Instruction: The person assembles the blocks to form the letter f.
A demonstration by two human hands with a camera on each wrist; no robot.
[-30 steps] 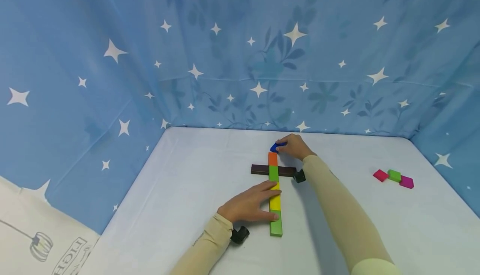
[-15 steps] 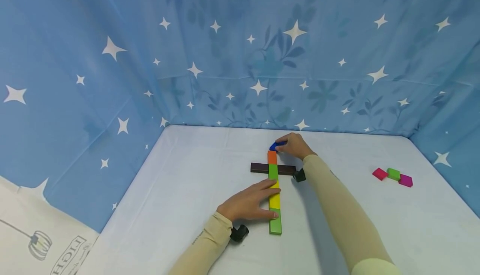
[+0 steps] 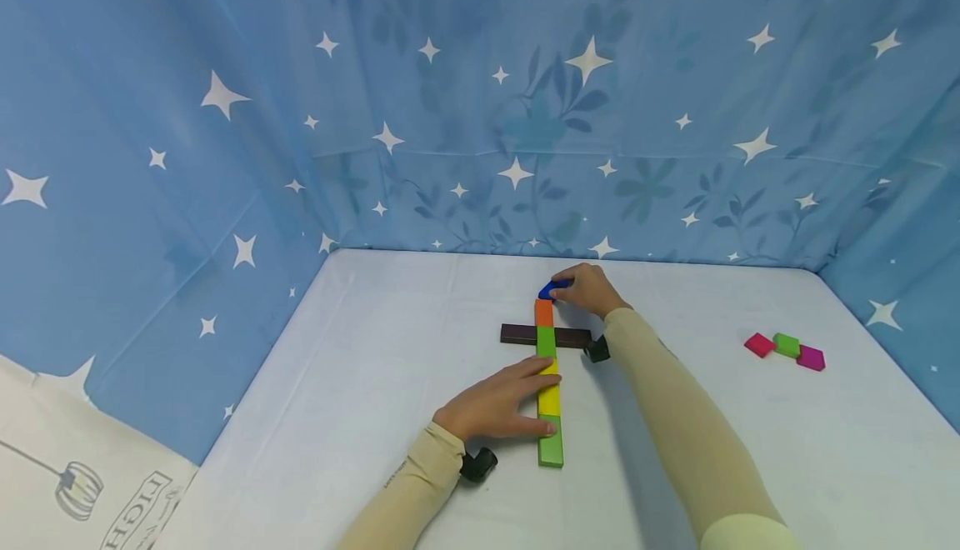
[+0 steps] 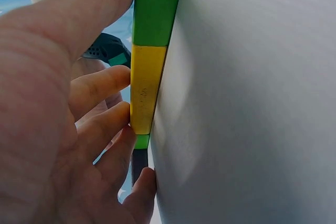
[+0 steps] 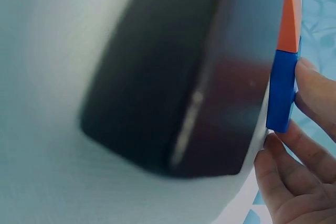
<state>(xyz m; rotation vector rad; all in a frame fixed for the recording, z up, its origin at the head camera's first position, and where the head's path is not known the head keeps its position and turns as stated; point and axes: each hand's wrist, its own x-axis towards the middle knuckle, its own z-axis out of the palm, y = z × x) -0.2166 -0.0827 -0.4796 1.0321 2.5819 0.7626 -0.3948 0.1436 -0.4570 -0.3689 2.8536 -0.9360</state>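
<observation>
A column of flat blocks runs away from me in the head view. From near to far it shows a green block (image 3: 551, 448), a yellow block (image 3: 549, 401), a lighter green block (image 3: 546, 340) and an orange block (image 3: 543, 312). A dark brown bar (image 3: 517, 334) crosses it. My left hand (image 3: 495, 404) rests on the column with spread fingers, its thumb on the near green block and fingertips touching the yellow. At the far end, my right hand (image 3: 592, 290) pinches a blue block (image 5: 282, 90), which meets the orange block in the right wrist view.
A red block (image 3: 760, 345), a small green block (image 3: 787, 344) and a magenta block (image 3: 812, 357) lie at the right of the white table (image 3: 360, 367). Behind the table's far edge hangs a blue starry curtain (image 3: 465, 117).
The whole head view has shifted slightly upward. Both hands keep their places on the blocks, and the blue block stays at the column's far end.
</observation>
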